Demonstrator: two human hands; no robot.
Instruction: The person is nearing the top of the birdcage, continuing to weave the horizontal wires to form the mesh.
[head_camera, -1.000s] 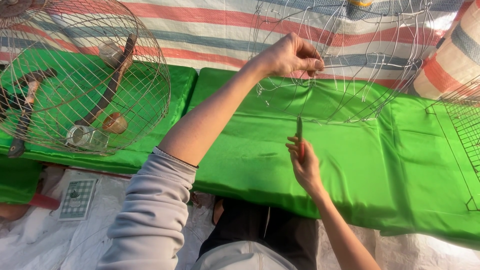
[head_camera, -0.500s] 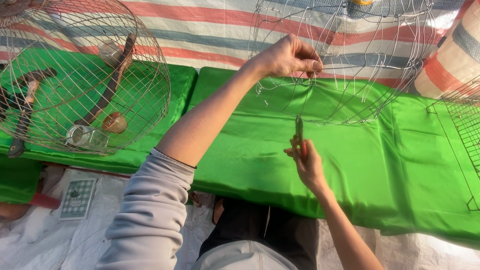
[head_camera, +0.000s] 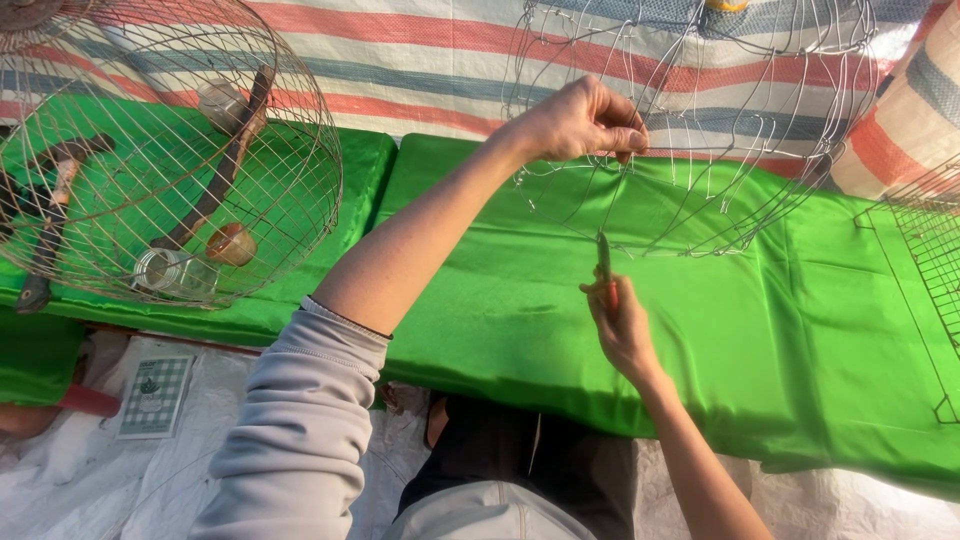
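My left hand (head_camera: 580, 122) is raised and pinches a thin wire of an unfinished round wire cage frame (head_camera: 740, 120) that stands on the green cloth (head_camera: 480, 310). Below it, my right hand (head_camera: 622, 325) holds small red-handled pliers (head_camera: 604, 265) upright, their tips pointing at the frame's lower rim. The frame's wires are loose and bent at the bottom edge. My grey sleeve covers the left upper arm in the foreground.
A finished domed wire cage (head_camera: 170, 150) sits at the left with small cups (head_camera: 232, 243) and a wooden perch inside. A hammer (head_camera: 50, 215) lies left of it. A flat wire grid (head_camera: 925, 260) lies at the right. A checked card (head_camera: 152, 395) rests on white sheeting.
The right hand with the pliers has shifted slightly lower and right under the frame. The left hand keeps its pinch on the wire.
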